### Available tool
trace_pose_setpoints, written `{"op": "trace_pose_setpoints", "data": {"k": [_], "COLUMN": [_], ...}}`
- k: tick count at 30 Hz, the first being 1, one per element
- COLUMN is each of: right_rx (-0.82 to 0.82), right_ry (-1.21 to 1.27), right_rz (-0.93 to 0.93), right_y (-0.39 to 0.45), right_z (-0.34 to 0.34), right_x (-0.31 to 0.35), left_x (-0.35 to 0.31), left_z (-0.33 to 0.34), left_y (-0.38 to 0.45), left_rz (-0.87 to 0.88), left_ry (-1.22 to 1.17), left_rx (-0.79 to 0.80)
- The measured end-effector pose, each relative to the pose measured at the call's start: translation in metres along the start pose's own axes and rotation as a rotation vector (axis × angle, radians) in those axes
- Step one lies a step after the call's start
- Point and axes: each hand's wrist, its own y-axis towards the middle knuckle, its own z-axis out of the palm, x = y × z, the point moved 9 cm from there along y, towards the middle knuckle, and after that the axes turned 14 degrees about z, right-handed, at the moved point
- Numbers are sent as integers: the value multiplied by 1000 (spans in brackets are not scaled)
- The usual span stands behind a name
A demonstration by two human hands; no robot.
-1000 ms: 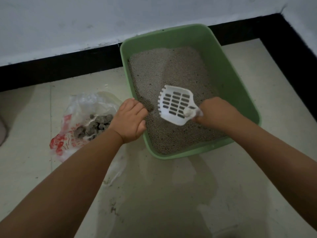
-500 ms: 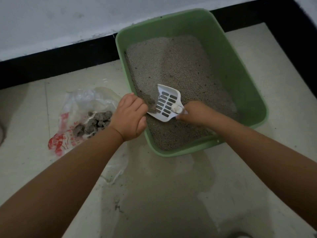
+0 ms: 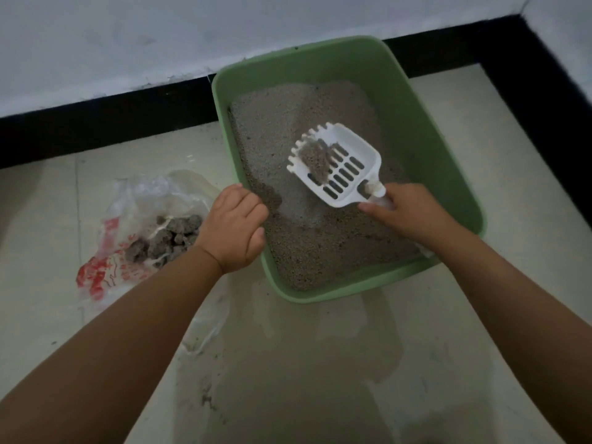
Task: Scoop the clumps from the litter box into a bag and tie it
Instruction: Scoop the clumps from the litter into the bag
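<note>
Pale floor tiles carry a green plastic litter box. Her right hand grips a white slotted scoop level, keeping its grey clump aboard; her left hand curls over the rim, steadying it beside the crumpled clear bag.

Green box holds grey litter; white slotted scoop carries a grey clump; clear bag with red print holds grey clumps; cream floor; black skirting; white wall.
</note>
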Motion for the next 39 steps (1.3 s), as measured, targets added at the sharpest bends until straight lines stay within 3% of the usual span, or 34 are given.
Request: {"op": "trace_pose_setpoints", "data": {"k": [7, 20, 24, 28, 30, 36, 39], "right_rx": [-65, -13, 13, 7, -44, -324, -213], "right_ry": [28, -49, -45, -126, -280, -633, -694], "right_rz": [55, 15, -93, -260, -362, -627, -593], "right_y": [-4, -17, -35, -62, -77, -96, -87], "right_z": [-8, 1, 9, 27, 47, 100, 107], "right_x": [-14, 7, 45, 102, 135, 198, 199], "left_x": [0, -5, 26, 55, 58, 58, 58], "left_z": [-3, -9, -38, -54, -65, -81, -81], "left_y": [3, 1, -43, -122, -150, -200, -202], "left_rz": [-19, -92, -409, -758, -818, -1053, -1065], "left_ry": [-11, -97, -104, -58, -5, -6, -22], "left_rx": [38, 177, 231, 527, 610, 618, 607]}}
